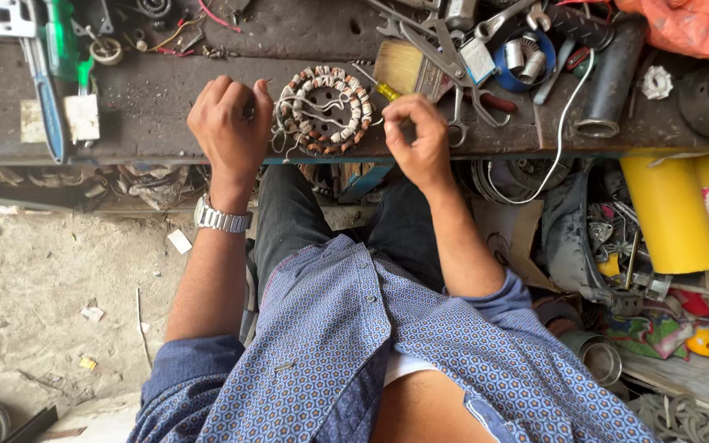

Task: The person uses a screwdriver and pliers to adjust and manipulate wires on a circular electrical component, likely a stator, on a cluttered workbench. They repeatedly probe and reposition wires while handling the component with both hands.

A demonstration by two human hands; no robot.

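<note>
A round motor stator with copper windings and white insulation lies on the dark workbench near its front edge. My left hand rests curled against the stator's left side, fingers closed on its loose wires; a metal watch sits on that wrist. My right hand is closed just right of the stator, pinching a thin wire or lead that runs to the coil. A screwdriver with a yellow handle lies just beyond my right hand.
A paintbrush, pliers, spanners, a blue tape roll and a black tube crowd the bench at right. A green-handled tool lies at left. Yellow rolls and scrap parts fill the lower right; dusty floor at left.
</note>
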